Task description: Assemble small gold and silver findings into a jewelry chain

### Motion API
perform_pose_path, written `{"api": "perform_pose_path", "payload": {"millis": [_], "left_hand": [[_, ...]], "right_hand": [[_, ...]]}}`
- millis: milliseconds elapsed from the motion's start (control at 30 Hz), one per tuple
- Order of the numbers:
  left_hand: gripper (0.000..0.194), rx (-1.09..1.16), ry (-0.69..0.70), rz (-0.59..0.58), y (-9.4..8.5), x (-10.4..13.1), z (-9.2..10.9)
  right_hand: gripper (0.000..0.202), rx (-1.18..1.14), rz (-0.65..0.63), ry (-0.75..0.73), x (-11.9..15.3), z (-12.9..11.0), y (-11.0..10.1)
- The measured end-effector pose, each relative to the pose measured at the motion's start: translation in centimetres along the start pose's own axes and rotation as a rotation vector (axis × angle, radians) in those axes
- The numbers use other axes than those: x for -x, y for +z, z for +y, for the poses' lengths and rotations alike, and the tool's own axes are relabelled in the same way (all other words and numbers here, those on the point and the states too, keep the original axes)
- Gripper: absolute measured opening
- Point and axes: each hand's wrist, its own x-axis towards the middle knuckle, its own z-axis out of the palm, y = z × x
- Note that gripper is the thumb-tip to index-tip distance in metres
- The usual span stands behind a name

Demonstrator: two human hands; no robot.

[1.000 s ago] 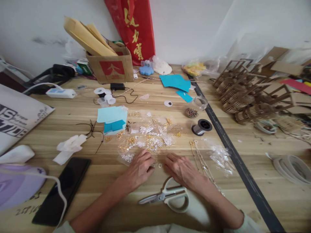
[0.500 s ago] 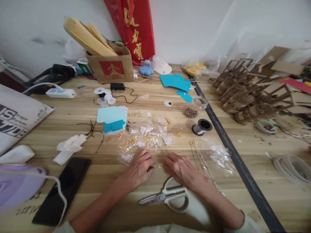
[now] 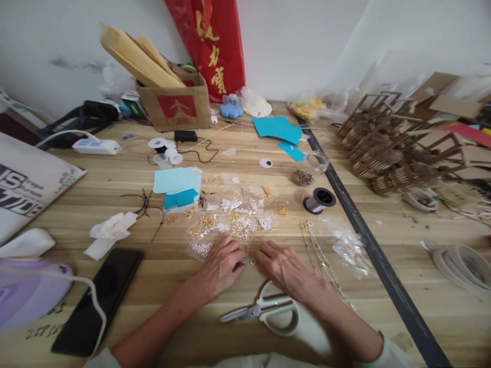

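Note:
My left hand rests on the wooden table with fingers curled; a small glint shows at its fingertips, too tiny to name. Opposite it, my right hand is closed with the fingers pressed together and bent down, their tips hidden. Between the hands lies a small ring, with a thin gold chain piece just above it. Scissors with pale handles lie below my right hand, blades pointing left. Beyond my hands are bags of silver and gold jewellery findings.
Gold and silver chains and small clear bags lie to the right. A wire spool and a jar of beads stand behind them. A black phone is at left, and wooden baskets are piled at right.
My right hand has shifted slightly left, closer to the ring. My left hand stays nearly where it was.

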Motion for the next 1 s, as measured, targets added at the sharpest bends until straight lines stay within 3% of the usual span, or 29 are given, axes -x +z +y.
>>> {"api": "perform_pose_path", "payload": {"millis": [367,1000], "left_hand": [[0.004,0.019,-0.005,0.011,0.1,0.0,0.1],[0.005,0.008,0.058,0.09,0.8,0.0,0.0]], "right_hand": [[0.011,-0.012,-0.016,-0.045,-0.5,0.2,0.5],[0.011,-0.065,0.066,-0.023,-0.4,0.7,1.8]]}}
